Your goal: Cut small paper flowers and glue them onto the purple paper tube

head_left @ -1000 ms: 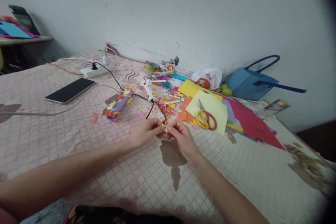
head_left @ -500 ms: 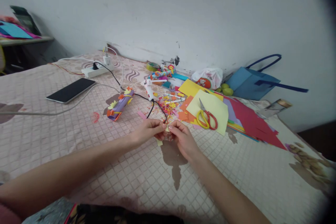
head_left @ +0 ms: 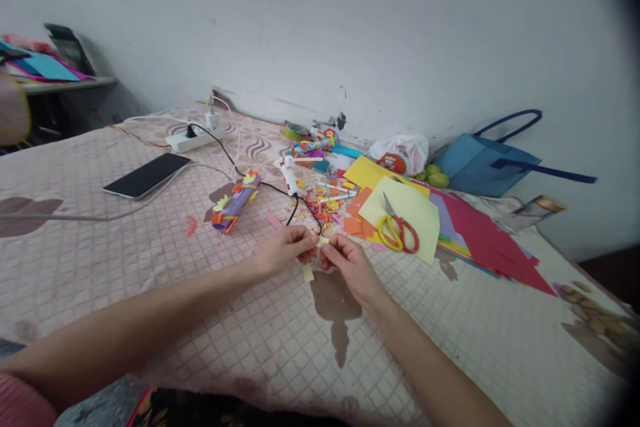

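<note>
Near the middle of the tabletop [head_left: 250, 340], a small piece of pale yellow paper [head_left: 324, 241] is held between the fingertips of the left hand [head_left: 285, 249] and the right hand [head_left: 353, 267]. The grip of each hand is pinched together on it, thumb against finger, one at either side. Just below them, toward the near edge, a pale yellow strip [head_left: 308, 273] lies on the patterned cover. Beyond the hands stands a white glue gun [head_left: 289, 178], with colored paper scraps [head_left: 323, 203] beside it. To its left lies a purple paper roll [head_left: 237, 204] trimmed with orange and yellow pieces, and farther toward the left edge, a dark-screened device [head_left: 147, 175]. On the right, scissors [head_left: 400, 232] with one yellow and one red handle rest on a pale yellow sheet [head_left: 420, 210]. A blue bag [head_left: 485, 163] leans by the wall at the back edge.
</note>
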Motion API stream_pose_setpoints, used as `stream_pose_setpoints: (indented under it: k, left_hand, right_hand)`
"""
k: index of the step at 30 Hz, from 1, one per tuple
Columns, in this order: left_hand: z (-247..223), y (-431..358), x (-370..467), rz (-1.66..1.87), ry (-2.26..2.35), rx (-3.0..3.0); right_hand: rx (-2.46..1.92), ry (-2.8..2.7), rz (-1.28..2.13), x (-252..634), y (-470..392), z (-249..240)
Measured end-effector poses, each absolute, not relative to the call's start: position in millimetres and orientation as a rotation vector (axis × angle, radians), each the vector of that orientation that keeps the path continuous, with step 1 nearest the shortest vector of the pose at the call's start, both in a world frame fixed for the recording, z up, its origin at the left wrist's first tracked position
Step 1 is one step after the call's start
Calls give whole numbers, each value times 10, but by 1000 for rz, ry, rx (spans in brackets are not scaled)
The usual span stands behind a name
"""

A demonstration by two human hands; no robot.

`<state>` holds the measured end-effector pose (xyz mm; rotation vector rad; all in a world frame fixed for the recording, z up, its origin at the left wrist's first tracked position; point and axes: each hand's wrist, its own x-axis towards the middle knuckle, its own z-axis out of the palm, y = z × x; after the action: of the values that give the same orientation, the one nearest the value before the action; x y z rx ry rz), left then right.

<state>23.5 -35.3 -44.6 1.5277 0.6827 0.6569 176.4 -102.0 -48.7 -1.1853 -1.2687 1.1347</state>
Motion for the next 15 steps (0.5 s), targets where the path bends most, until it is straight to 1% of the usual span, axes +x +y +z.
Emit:
stream_pose_setpoints:
  k: [5, 11, 15]
  left_hand:
    - [-469, -279, 218, 570, 671, 1529]
    - [-440, -278, 211, 582, 657, 1579]
    - [-411, -267, 207, 577, 664, 1486]
  right_hand:
    - [-1215, -1274, 1128, 1801, -1001, -518]
    - [-1211, -1271, 1108, 1802, -990, -524]
    - [-1252, -1342, 1010, 1831, -981, -497]
